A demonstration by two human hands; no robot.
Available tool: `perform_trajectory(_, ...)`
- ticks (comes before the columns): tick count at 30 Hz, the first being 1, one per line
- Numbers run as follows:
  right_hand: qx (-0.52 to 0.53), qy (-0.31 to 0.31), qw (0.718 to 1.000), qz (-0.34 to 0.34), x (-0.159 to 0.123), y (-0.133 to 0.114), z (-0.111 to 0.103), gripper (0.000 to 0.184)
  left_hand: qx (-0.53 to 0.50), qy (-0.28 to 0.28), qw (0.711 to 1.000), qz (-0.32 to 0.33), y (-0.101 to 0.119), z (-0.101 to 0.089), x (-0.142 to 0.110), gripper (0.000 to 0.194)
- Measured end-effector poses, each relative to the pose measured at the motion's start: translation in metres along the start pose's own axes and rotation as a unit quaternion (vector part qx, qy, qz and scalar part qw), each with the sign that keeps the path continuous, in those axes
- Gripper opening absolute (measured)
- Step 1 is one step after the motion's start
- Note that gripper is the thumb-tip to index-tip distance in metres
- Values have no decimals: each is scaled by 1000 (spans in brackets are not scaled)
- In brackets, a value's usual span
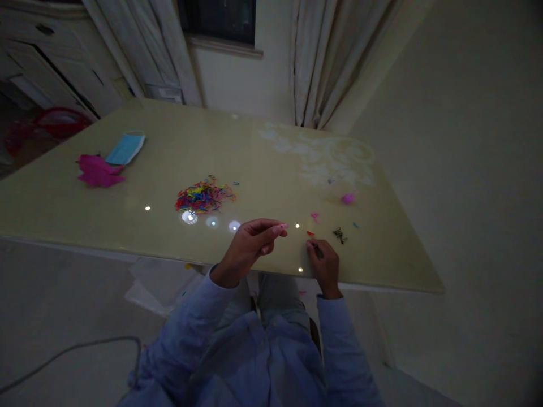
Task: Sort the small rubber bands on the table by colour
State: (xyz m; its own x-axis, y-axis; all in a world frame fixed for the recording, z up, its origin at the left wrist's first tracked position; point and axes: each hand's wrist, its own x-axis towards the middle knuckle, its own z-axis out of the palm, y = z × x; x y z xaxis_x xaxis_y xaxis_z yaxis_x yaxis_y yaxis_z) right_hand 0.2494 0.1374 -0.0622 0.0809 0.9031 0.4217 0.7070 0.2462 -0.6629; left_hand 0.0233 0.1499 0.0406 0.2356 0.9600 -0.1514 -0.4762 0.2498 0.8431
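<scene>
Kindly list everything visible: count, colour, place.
Table: one, cream, centre
Mask: one, blue, left
Scrap: one, magenta, left
Heap: one, mixed, left
Lump: one, purple, right
Cluster: one, black, right
Held bit: one, pink, centre
Pink bits: some, pink, right
Red bit: one, red, right
Blue bit: one, blue, right
Curtains: two, pale, background
Window: one, dark, background
Cabinet: one, cream, background
Object: one, red, left
Cable: one, grey, left
Shirt: one, blue, bottom
Left hand: one, blue sleeve, centre
Right hand: one, blue sleeve, right

The mask [126, 148] is behind and left of the pile of bits [202, 196]. My left hand [252, 244] is right of it, my right hand [324, 263] farther right.
</scene>
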Motion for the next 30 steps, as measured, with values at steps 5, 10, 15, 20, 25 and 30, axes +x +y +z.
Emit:
perform_trajectory(5, 13, 35, 999, 7, -4, -3, -2, 22, 105, 16, 994, 28, -18, 3, 12, 26)
perform_trajectory(10, 71, 182, 977, 91, -17, 4, -2, 27, 351, 29, 932, 89, -59, 9, 46, 18)
perform_trajectory(15, 117, 271, 942, 159, -24, 12, 1, 33, 537, -38, 831, 139, -96, 21, 67, 19)
perform_trajectory(20, 156, 274, 934, 166, -25, 10, 2, 31, 562, -55, 813, 141, -98, 29, 84, 21)
perform_trajectory(25, 167, 244, 942, 161, -26, 10, 3, 28, 628, -42, 762, 150, -85, 33, 129, 24)
perform_trajectory(30, 151, 210, 955, 145, -28, 10, 3, 27, 686, -74, 711, 132, -84, 39, 159, 27)
